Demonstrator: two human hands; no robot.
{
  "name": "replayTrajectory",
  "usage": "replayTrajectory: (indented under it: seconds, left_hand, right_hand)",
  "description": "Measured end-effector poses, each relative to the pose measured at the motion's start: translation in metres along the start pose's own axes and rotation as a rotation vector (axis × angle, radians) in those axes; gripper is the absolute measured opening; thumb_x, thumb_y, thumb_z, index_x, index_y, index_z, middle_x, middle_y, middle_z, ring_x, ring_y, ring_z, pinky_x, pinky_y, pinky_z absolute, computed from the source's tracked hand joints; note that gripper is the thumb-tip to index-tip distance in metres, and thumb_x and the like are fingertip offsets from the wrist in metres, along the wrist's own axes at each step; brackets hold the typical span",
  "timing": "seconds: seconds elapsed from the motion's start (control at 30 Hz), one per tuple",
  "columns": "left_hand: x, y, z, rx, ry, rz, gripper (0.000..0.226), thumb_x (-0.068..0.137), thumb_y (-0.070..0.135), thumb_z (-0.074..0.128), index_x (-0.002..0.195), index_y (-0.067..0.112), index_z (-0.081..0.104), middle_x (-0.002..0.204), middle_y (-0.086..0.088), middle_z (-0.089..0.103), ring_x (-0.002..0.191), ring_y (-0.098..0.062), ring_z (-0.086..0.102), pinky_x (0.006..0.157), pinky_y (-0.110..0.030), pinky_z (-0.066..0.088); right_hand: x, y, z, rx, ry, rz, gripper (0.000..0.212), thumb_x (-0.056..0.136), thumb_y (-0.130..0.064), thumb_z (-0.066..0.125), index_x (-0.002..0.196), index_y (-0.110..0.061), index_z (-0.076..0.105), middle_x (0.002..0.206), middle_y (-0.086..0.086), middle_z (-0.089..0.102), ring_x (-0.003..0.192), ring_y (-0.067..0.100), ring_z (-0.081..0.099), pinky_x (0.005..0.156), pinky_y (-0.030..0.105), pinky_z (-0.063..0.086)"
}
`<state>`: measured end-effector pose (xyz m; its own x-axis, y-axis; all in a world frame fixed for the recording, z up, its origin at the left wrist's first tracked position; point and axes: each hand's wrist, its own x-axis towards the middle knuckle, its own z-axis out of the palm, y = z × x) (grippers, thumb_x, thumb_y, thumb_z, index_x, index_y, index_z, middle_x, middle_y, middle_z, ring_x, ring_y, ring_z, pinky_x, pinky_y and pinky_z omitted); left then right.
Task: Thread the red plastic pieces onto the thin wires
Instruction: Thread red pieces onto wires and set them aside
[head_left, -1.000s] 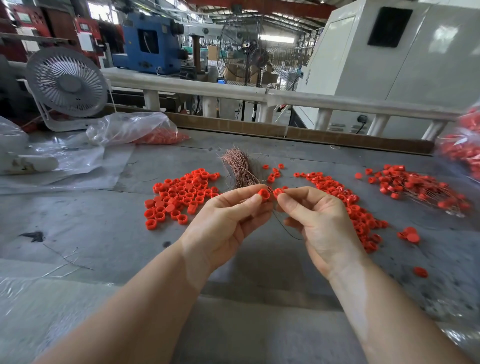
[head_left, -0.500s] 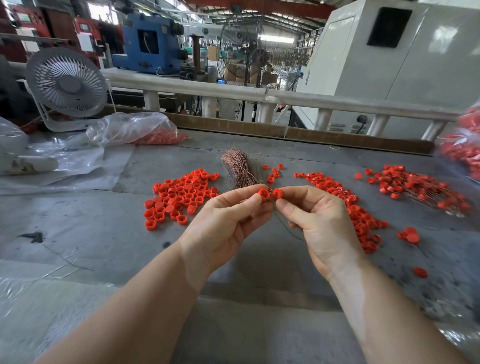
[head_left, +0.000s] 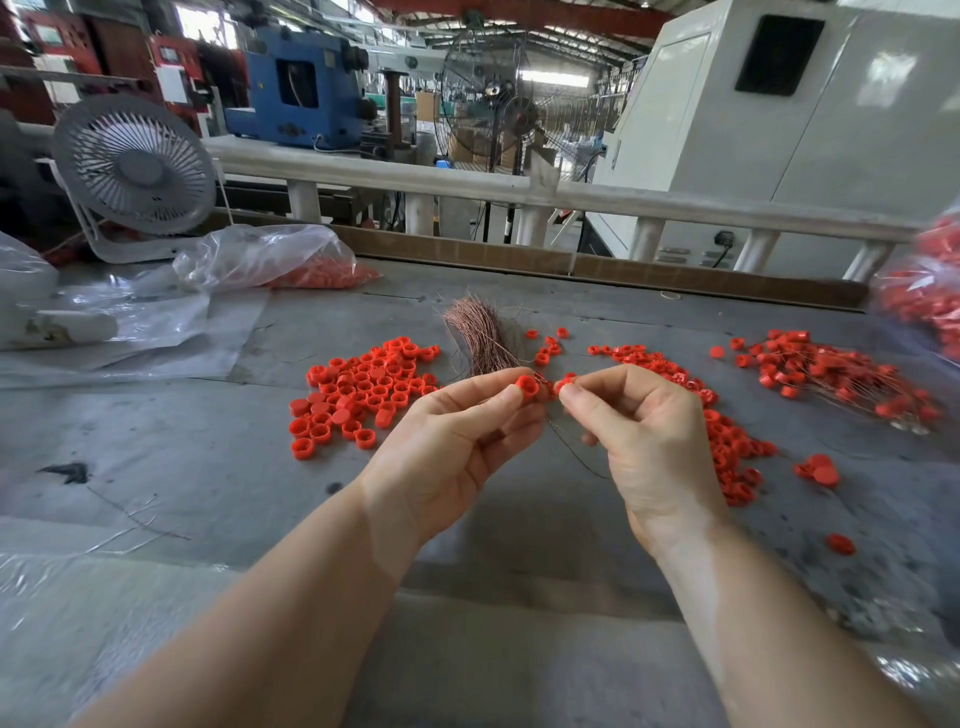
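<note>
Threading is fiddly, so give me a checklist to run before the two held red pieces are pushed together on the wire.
1. Left hand pinches a red piece: ok.
2. Right hand pinches a second red piece: ok.
3. Thin wire hangs below the hands: ok.
4. Wire passes through both pieces: cannot tell.
5. Wire bundle lies just behind the hands: ok.
6. Loose pile beside the left hand: ok.

A white desk fan (head_left: 134, 171) stands beside crumpled plastic bags (head_left: 249, 254).
</note>
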<state>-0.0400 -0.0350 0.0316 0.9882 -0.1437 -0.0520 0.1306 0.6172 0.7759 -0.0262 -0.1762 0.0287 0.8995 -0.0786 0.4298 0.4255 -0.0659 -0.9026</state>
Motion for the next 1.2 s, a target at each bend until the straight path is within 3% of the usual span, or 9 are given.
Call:
replayTrajectory:
  seconds: [0.17,0.3,0.37,0.47,0.53,0.63,0.83,1.2]
  left_hand:
    - [0.0,-0.001,0.0006,0.004,-0.001,0.01,0.015,0.067,0.004,0.061,0.071,0.007,0.075,0.071,-0.007,0.071,0.061,-0.01,0.067,0.063,-0.022,0.057]
    - [0.0,-0.0006,0.0002,0.002,0.002,0.01,0.015,0.067,0.004,0.061,0.07,0.007,0.075,0.071,-0.008,0.071,0.062,-0.011,0.068,0.062,-0.021,0.057]
    - [0.0,-0.0004,0.0003,0.002,0.002,0.008,0.015,0.067,0.004,0.061,0.071,0.007,0.075,0.072,-0.008,0.071,0.062,-0.011,0.068,0.062,-0.021,0.057]
    - [-0.0002,-0.0007,0.0015,-0.007,-0.004,0.002,0.015,0.068,0.004,0.061,0.075,0.006,0.074,0.074,-0.01,0.071,0.063,-0.012,0.068,0.062,-0.022,0.057]
    - [-0.0002,-0.0007,0.0014,-0.009,-0.002,-0.001,0.015,0.071,0.002,0.06,0.081,0.004,0.072,0.075,-0.01,0.071,0.063,-0.012,0.068,0.062,-0.022,0.057]
    - [-0.0006,-0.0002,0.0006,-0.011,-0.001,-0.003,0.015,0.079,-0.001,0.057,0.086,0.002,0.07,0.076,-0.01,0.071,0.064,-0.012,0.068,0.062,-0.022,0.057]
    - [-0.0002,0.0001,0.0005,-0.007,-0.001,-0.001,0.017,0.068,0.004,0.062,0.081,0.004,0.074,0.076,-0.011,0.071,0.064,-0.012,0.068,0.062,-0.022,0.057]
    - [-0.0005,0.0001,0.0008,-0.002,-0.005,0.004,0.016,0.069,0.004,0.061,0.077,0.005,0.075,0.073,-0.009,0.071,0.064,-0.012,0.068,0.061,-0.022,0.057]
  right_hand:
    - [-0.0014,0.0031,0.0003,-0.072,-0.06,-0.035,0.016,0.076,-0.011,0.074,0.068,-0.024,0.069,0.067,-0.006,0.069,0.065,0.007,0.06,0.068,0.024,0.049]
    - [-0.0018,0.0028,-0.0008,-0.063,-0.087,-0.029,0.029,0.076,-0.004,0.073,0.072,-0.033,0.072,0.074,-0.007,0.072,0.073,0.01,0.066,0.076,0.025,0.052]
    - [-0.0017,0.0023,-0.0005,-0.045,-0.091,-0.011,0.028,0.076,-0.002,0.072,0.069,-0.029,0.072,0.074,-0.007,0.072,0.072,0.007,0.066,0.074,0.022,0.052]
    - [-0.0016,0.0003,0.0004,0.061,-0.086,0.07,0.022,0.079,0.0,0.067,0.071,-0.021,0.068,0.065,-0.009,0.069,0.058,-0.002,0.057,0.058,0.011,0.045]
    - [-0.0014,-0.0007,0.0003,0.151,-0.091,0.154,0.019,0.081,-0.002,0.065,0.072,-0.019,0.068,0.064,-0.008,0.068,0.056,-0.001,0.053,0.052,0.012,0.042]
    - [-0.0009,-0.0024,-0.0007,0.24,-0.103,0.246,0.017,0.084,-0.004,0.061,0.076,-0.018,0.067,0.068,-0.008,0.068,0.062,0.001,0.056,0.05,0.013,0.042]
    - [-0.0001,-0.0043,-0.0012,0.322,-0.106,0.323,0.016,0.087,-0.006,0.055,0.082,-0.018,0.064,0.069,-0.009,0.068,0.06,-0.002,0.057,0.048,0.012,0.041]
    - [-0.0002,-0.002,-0.0026,0.339,-0.107,0.287,0.016,0.085,-0.006,0.057,0.079,-0.018,0.065,0.076,-0.007,0.071,0.069,0.0,0.063,0.052,0.013,0.044]
